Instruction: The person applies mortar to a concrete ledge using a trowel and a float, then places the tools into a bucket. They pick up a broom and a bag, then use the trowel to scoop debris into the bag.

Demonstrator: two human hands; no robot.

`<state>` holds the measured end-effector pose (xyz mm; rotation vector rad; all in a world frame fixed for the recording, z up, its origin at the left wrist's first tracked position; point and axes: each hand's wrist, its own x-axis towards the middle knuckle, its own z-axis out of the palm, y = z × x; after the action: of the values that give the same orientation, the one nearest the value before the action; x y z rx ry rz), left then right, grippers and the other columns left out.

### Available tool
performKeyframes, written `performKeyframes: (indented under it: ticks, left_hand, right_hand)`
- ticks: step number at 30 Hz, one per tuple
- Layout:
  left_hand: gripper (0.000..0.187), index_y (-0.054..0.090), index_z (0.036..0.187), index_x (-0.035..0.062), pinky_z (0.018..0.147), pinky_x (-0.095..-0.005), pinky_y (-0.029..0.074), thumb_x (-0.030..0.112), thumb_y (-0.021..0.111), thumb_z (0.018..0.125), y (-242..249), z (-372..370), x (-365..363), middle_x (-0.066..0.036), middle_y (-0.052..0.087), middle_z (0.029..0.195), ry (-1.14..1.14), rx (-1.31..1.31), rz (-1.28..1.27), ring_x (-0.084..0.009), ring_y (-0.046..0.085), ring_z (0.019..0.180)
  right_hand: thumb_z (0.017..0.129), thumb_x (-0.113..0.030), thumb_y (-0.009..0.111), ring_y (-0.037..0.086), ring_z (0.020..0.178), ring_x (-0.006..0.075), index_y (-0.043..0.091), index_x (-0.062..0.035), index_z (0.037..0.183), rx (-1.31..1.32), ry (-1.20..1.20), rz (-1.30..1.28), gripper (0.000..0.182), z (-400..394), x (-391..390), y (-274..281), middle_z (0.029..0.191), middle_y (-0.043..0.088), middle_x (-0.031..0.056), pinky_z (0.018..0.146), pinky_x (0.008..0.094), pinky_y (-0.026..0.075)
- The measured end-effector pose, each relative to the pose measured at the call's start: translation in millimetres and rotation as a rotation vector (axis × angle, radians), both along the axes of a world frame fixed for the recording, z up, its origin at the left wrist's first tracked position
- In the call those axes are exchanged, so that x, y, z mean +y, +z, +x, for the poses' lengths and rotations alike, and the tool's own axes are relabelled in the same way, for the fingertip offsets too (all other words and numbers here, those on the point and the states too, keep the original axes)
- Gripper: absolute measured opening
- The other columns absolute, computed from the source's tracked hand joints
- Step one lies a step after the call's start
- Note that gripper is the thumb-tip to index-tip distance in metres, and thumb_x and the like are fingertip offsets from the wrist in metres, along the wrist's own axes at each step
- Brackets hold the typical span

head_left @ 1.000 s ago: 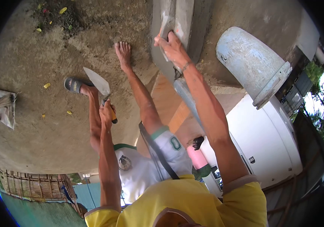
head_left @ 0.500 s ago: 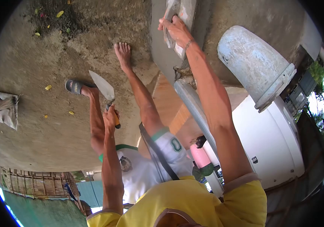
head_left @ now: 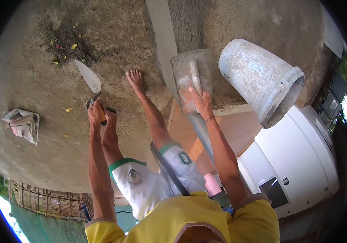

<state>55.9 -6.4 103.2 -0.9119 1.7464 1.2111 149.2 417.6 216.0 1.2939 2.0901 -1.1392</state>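
My right hand (head_left: 203, 104) is closed on the lower end of the handle of a plastering float (head_left: 184, 91). The float's broad, cement-smeared plate faces me and overlaps the near end of a grey cement ledge (head_left: 160, 34). In my left hand (head_left: 95, 111), a pointing trowel (head_left: 89, 77) is gripped by its dark and yellow handle. Its bare-looking metal blade points forward over the ground, left of my bare foot (head_left: 135, 80). My sandalled foot is largely hidden behind the left hand.
A large cement-stained bucket (head_left: 258, 77) lies tilted right of the float, its mouth towards the lower right. A crumpled sack (head_left: 23, 124) is on the ground at far left. Yellow leaves (head_left: 68, 109) are scattered about. A white panelled object (head_left: 295, 162) stands at lower right.
My right hand has drawn the float back towards me, and its plate now shows broadside. My left hand has shifted left with the trowel. The whole view has swung slightly.
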Motion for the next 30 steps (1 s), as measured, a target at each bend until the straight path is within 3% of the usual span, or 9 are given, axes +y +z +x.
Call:
performKeyframes:
  ticks: [2,3,7,10,15,18,23,26,30]
  left_hand:
    - [0.038,0.057,0.076,0.0056,0.049,-0.0296,0.045,0.04,0.057,0.093,11.4,-29.0,7.5,-0.005,0.057,0.061,0.042,0.05,-0.025,-0.0149,0.056,0.051]
    - [0.038,0.057,0.076,0.006,0.049,-0.0294,0.045,0.04,0.057,0.093,14.7,-35.1,10.7,-0.004,0.057,0.061,0.069,0.072,-0.026,-0.0145,0.055,0.051]
    - [0.037,0.057,0.077,0.0071,0.05,-0.0285,0.044,0.04,0.056,0.094,7.2,-42.5,9.6,-0.004,0.058,0.064,0.039,0.04,-0.053,-0.013,0.055,0.053]
    - [0.036,0.057,0.079,0.0069,0.051,-0.0283,0.045,0.039,0.056,0.094,-1.4,-35.1,7.6,-0.004,0.058,0.065,0.012,-0.007,-0.052,-0.0127,0.056,0.054]
    - [0.036,0.056,0.08,0.0054,0.051,-0.0306,0.045,0.039,0.056,0.092,-10.7,-40.0,12.2,-0.004,0.058,0.065,-0.043,-0.06,-0.047,-0.014,0.056,0.054]
    - [0.037,0.056,0.079,0.0051,0.051,-0.0319,0.046,0.039,0.056,0.092,-12.7,-49.9,16.2,-0.005,0.058,0.064,-0.105,-0.116,-0.112,-0.0148,0.055,0.053]
    - [0.035,0.055,0.077,0.0054,0.05,-0.0308,0.045,0.036,0.056,0.093,-15.7,-55.4,16.5,-0.004,0.057,0.063,-0.07,-0.114,-0.081,-0.0141,0.054,0.052]
    - [0.033,0.055,0.077,0.0057,0.05,-0.0301,0.045,0.035,0.056,0.093,-5.3,-59.0,27.6,-0.004,0.057,0.063,-0.042,-0.15,-0.091,-0.0133,0.054,0.051]
    - [0.033,0.054,0.078,0.0058,0.05,-0.0297,0.045,0.035,0.057,0.093,-4.2,-55.7,33.9,-0.004,0.056,0.063,-0.048,-0.187,-0.076,-0.0128,0.054,0.051]
  right_hand:
    - [0.088,-0.044,0.068,0.05,0.057,0.0189,0.063,0.004,0.077,0.022,0.059,0.016,0.049,5.7,-1.1,-20.0,0.061,0.055,0.0124,0.058,0.0385,0.044]
    - [0.088,-0.044,0.068,0.053,0.059,0.0227,0.067,0.0054,0.088,-0.025,0.062,-0.001,0.049,7.9,1.9,-34.9,0.064,0.059,0.0171,0.061,0.0402,0.046]
    - [0.087,-0.047,0.067,0.055,0.06,0.0262,0.067,0.0059,0.087,-0.01,0.064,0.05,0.053,-13.8,21.5,-87.2,0.063,0.059,0.0163,0.061,0.041,0.045]
    - [0.087,-0.045,0.07,0.044,0.05,0.0119,0.058,-0.0013,0.064,0.038,0.013,0.093,0.051,-56.9,30.9,-86.9,0.054,0.048,0.0007,0.047,0.0319,0.037]
    - [0.087,-0.046,0.071,0.043,0.048,0.0077,0.054,-0.0075,0.065,0.214,-0.156,-0.142,0.048,-198.0,68.4,-71.3,0.054,0.044,-0.0039,0.046,0.0252,0.034]
    - [0.088,-0.044,0.07,0.042,0.048,0.0077,0.053,-0.008,0.067,0.3,-0.19,-0.199,0.045,-222.2,84.1,-56.3,0.055,0.044,-0.0037,0.047,0.025,0.033]
    - [0.088,-0.044,0.067,0.044,0.048,0.0084,0.056,-0.0051,0.065,0.033,-0.204,-0.094,0.046,-121.8,61.1,-26.7,0.055,0.048,-0.001,0.045,0.0281,0.035]
    - [0.088,-0.036,0.066,0.051,0.054,0.0189,0.061,0.0008,0.074,-0.043,-0.074,-0.024,0.039,-50.3,39.0,-40.3,0.058,0.053,0.0077,0.053,0.036,0.042]
    - [0.087,-0.034,0.066,0.054,0.06,0.027,0.065,0.0031,0.085,-0.064,-0.004,0.038,0.037,-40.1,18.6,-59.4,0.067,0.06,0.0171,0.061,0.0396,0.046]
